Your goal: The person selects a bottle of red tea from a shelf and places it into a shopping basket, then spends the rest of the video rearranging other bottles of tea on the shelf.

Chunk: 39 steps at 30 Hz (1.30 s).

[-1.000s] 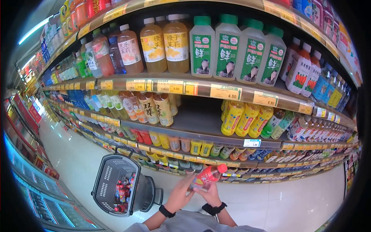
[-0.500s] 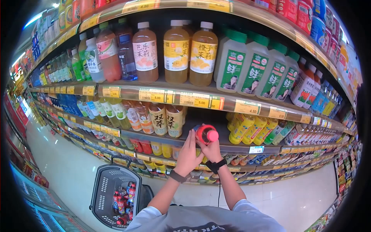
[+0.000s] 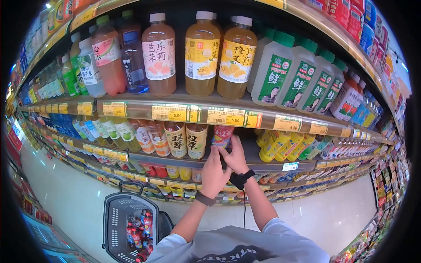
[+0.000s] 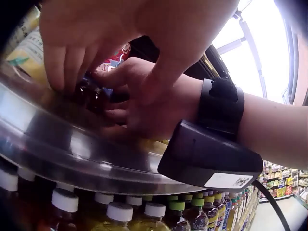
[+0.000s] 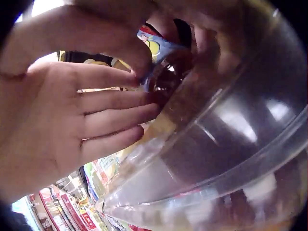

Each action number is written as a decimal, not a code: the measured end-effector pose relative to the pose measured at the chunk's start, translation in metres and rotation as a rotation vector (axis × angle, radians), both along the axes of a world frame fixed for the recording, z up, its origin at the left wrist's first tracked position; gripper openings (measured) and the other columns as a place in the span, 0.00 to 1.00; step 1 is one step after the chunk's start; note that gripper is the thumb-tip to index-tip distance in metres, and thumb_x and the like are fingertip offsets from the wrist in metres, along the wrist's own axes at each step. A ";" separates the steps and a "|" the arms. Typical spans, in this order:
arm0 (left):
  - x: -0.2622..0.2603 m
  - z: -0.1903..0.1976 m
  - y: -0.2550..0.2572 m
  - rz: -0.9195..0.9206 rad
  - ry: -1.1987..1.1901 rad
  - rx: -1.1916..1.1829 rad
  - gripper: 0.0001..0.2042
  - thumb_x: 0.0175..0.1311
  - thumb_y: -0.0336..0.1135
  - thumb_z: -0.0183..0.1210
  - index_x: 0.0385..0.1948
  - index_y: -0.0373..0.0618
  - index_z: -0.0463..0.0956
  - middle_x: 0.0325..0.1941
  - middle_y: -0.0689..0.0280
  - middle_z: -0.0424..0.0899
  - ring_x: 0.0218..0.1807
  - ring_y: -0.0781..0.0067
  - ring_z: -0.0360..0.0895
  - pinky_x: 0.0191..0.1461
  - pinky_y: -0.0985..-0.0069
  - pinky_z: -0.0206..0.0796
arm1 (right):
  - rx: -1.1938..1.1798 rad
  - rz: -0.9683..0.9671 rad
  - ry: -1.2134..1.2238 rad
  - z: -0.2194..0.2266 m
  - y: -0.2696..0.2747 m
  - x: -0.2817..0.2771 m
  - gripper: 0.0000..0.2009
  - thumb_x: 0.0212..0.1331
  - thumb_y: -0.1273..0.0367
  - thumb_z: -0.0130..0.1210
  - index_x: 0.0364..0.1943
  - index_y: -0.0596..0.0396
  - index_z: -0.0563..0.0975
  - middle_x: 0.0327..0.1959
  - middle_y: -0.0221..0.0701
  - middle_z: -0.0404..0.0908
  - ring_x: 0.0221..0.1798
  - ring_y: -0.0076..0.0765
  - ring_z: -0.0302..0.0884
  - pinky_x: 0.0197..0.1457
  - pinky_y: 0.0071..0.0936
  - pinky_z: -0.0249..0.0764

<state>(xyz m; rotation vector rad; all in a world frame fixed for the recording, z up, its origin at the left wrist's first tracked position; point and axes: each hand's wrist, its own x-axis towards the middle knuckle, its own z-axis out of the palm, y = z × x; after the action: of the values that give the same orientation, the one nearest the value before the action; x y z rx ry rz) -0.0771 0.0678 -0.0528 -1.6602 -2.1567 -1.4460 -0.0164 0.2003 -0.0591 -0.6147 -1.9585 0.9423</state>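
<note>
A bottle of red drink (image 3: 222, 136) with a red and blue label stands in the gap on the middle shelf, its top hidden behind the shelf edge above. My right hand (image 3: 237, 157) grips it low down, thumb and fingers round its sides. My left hand (image 3: 213, 175) is beside it, its straight fingers (image 5: 118, 121) reaching to the bottle's base in the right wrist view. In the left wrist view the dark, shiny bottle base (image 4: 89, 95) shows between both hands. To its left are bottles with cream labels (image 3: 197, 142); yellow bottles (image 3: 287, 144) lie to the right.
A grey basket (image 3: 115, 215) with several red-capped bottles (image 3: 139, 230) stands on the floor at left. The shelf above (image 3: 197, 100) holds large juice bottles (image 3: 201, 57) and overhangs my hands. A metal shelf edge (image 4: 86, 154) runs just beneath them. A cable (image 3: 244, 210) hangs from the right wrist.
Both hands have raised the red bottle from in front of my body and carried it forward into the shelf gap. It now stands upright; half a second ago its cap pointed towards me.
</note>
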 end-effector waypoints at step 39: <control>-0.035 0.001 0.063 -0.045 -0.237 -0.159 0.47 0.58 0.41 0.61 0.75 0.31 0.42 0.74 0.38 0.59 0.63 0.38 0.73 0.61 0.56 0.73 | 0.207 -0.146 -0.149 0.002 0.065 -0.053 0.24 0.59 0.59 0.66 0.55 0.58 0.75 0.52 0.49 0.83 0.56 0.59 0.80 0.58 0.42 0.76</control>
<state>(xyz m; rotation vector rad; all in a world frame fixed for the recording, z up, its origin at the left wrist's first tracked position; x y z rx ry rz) -0.1117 0.1304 -0.0520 -1.6709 -2.4313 -1.5956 -0.0693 0.2651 -0.0575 -0.7139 -2.0785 0.6093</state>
